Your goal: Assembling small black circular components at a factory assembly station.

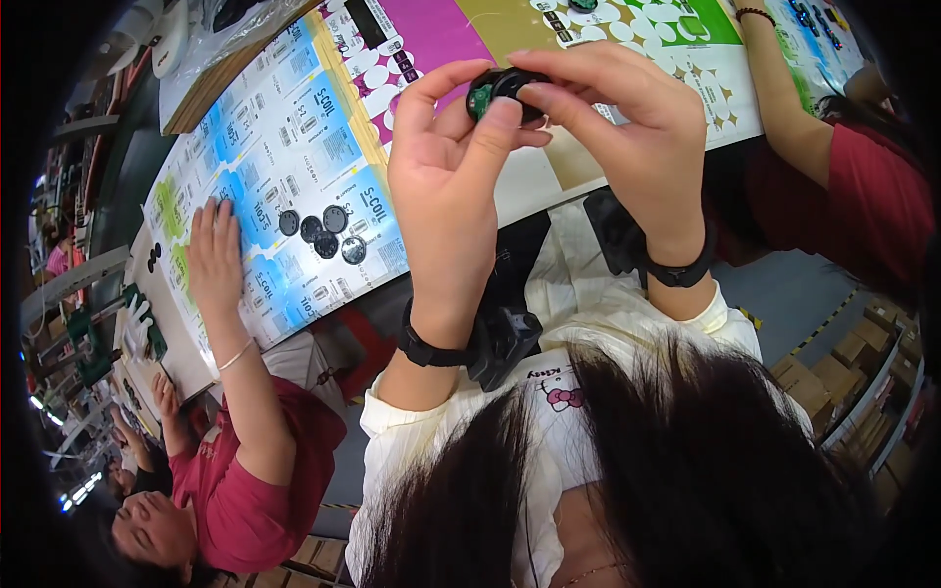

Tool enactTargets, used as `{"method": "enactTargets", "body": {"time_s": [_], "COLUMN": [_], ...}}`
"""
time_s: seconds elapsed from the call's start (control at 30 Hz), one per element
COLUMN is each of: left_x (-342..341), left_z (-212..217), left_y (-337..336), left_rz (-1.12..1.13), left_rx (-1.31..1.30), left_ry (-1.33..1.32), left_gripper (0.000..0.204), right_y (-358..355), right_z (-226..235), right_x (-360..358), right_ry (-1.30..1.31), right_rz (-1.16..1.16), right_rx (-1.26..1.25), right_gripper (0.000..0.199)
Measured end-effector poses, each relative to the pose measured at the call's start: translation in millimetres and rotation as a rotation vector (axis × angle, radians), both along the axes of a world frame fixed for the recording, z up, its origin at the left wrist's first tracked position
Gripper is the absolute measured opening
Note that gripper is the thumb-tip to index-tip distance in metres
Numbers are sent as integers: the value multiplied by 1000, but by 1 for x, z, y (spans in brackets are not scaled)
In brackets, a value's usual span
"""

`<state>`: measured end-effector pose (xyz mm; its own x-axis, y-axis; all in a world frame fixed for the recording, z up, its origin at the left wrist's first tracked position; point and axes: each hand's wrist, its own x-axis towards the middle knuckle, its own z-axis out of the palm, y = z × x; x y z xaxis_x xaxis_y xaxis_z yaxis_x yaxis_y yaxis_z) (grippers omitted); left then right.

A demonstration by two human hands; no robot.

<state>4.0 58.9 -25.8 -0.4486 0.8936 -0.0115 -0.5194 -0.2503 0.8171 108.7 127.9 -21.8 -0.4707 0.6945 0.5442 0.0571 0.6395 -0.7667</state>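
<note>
Dark hair [686,470] low in frame, hiding most of the torso. Higher up, small round black part with a green inner face [502,90], mostly covered by fingertips, pinched together between left hand [446,186] and right hand [627,127] above the table. Two black wristbands [431,351]. Five loose black discs [323,230] on blue-and-white printed sheets [294,147]; co-worker's hand [216,260] flat beside them. Magenta, tan and green sheets [686,29] cut off at top.

Both hands [549,127] pinch a small black round part [505,90]; printed sheets [294,167] beneath.
</note>
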Motion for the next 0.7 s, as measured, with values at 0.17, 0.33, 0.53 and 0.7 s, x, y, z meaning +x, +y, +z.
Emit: {"method": "enactTargets", "body": {"time_s": [0.17, 0.33, 0.53, 0.7], "left_x": [1, -6, -26, -35], "left_z": [-1, 3, 9, 5], "left_y": [-5, -14, -23, -28], "left_rz": [85, -41, -243, -323], "left_rx": [6, 32, -16, 39], "left_ry": [217, 9, 80, 57], "left_gripper": [21, 25, 34, 41], "right_y": [0, -2, -2, 13], "right_z": [-2, 2, 16, -2], "right_x": [-1, -1, -1, -16], "right_ry": [-65, -104, -147, 301], "right_rz": [-7, -17, 85, 265], "right_rx": [285, 388, 90, 663], "right_gripper": [31, 39, 37, 38]}}
